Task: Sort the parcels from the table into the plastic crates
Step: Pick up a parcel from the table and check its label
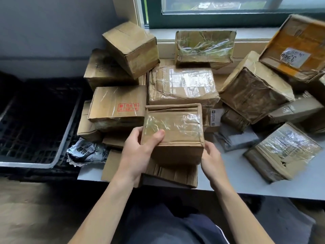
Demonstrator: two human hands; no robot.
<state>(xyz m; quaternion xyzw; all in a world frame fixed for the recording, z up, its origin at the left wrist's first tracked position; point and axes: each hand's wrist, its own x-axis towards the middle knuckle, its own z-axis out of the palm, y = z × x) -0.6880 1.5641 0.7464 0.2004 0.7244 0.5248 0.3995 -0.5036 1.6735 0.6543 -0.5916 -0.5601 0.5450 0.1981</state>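
A small taped cardboard parcel is held between both hands above the near part of the pale table. My left hand grips its left side, thumb lying on the taped top. My right hand curls round its lower right corner. Several more brown parcels lie heaped on the table behind it, among them one with a red stamp and one with a white label. A black plastic crate with a grid floor stands on the left, below table height.
A flat parcel lies under the held one at the table's front edge. A crumpled grey mailer bag sits by the crate. A yellow-taped box leans at the far right under the window. Bare tabletop shows front right.
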